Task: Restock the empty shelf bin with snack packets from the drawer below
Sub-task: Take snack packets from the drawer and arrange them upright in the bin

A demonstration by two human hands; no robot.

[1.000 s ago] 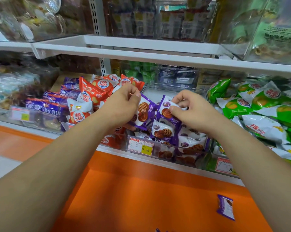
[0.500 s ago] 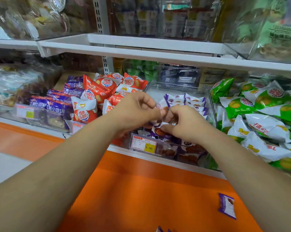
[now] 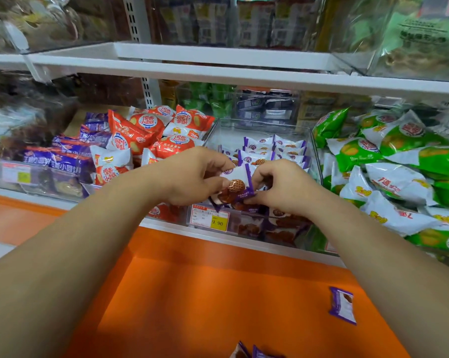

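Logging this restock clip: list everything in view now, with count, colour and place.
clear bin: one, transparent, middle of shelf
bin packets: many, purple and white, inside bin
held packet: one, purple and white, over bin's front
loose packet: one, purple and white, orange surface, right
edge packets: two, purple, bottom edge, cut off
red packets: many, red and white, left of bin
green packets: many, green and white, right of bin
price tag: one, white and yellow, bin's front
orange surface: one, orange, below the shelf
left hand: one, pinching held packet
right hand: one, pinching held packet
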